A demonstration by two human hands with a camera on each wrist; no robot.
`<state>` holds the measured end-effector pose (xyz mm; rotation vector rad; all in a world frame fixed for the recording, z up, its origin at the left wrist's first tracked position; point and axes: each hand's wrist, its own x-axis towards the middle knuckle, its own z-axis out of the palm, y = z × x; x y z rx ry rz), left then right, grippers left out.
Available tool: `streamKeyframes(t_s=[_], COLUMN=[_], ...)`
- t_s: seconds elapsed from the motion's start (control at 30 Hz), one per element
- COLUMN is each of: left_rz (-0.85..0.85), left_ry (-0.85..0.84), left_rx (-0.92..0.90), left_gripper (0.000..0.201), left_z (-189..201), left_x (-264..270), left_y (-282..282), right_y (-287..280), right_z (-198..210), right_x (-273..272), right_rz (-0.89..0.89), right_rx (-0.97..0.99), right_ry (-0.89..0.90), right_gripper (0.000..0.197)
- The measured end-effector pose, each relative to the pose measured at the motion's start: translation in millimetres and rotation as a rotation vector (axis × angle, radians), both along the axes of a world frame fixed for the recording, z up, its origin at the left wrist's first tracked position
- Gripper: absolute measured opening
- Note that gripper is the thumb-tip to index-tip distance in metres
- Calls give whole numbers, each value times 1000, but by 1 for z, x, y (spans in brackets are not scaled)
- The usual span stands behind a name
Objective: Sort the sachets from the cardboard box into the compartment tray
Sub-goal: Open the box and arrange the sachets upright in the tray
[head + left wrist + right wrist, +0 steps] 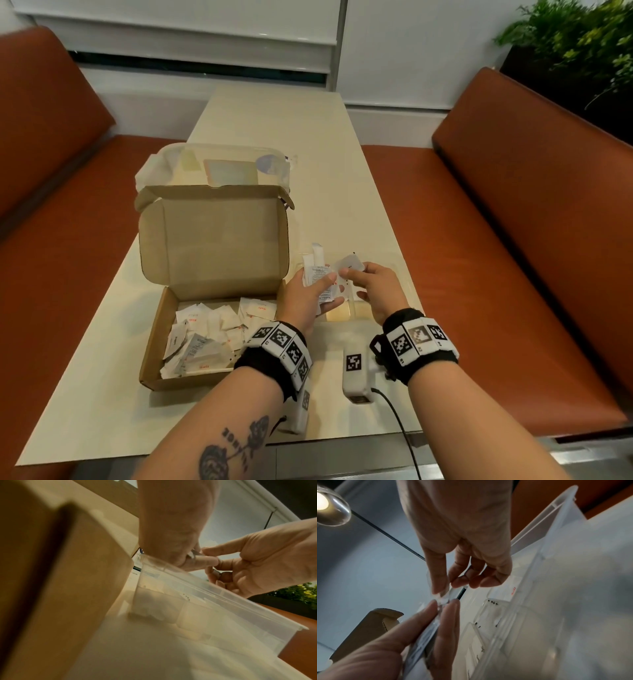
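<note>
Hands: left hand (308, 294) grips sachet stack (320, 277), count unclear; right hand (375, 291) pinches one sachet (349, 265).

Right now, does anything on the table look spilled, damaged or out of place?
Nothing stands out. Loose sachets lie jumbled inside the cardboard box, none spilled onto the table.

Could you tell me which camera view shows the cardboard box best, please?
The head view: the cardboard box appears whole, lid raised, sachets inside. The left wrist view shows only a blurred side wall; the right wrist view, a corner.
</note>
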<state>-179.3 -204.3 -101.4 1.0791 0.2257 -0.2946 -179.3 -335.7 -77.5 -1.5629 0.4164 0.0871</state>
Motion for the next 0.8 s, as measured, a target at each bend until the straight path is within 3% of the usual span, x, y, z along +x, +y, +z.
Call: streamKeyframes(t_s=[0.13,0.27,0.4,0.6,0.8], left_rz=[5,15,56,211,204], left_ry=[-14,-37,-56,-52,-51], left_rx=[57,159,182,115,106], left_gripper=[26,23,21,19,16], left_z=[-2,-5,-4,2,3], left_x=[1,3,4,4,4], left_y=[1,0,-1,2,2], right_y=[-1,-4,-9,-13,2], right_z=[0,9,16,-2,-27], right_x=[-3,2,10,14,19], right_rz=[78,119,159,10,66], right_rx=[-4,-138,-287,-398,-624], right_ry=[25,-63,-147,-100,-8], right_gripper=[6,22,11,9,6])
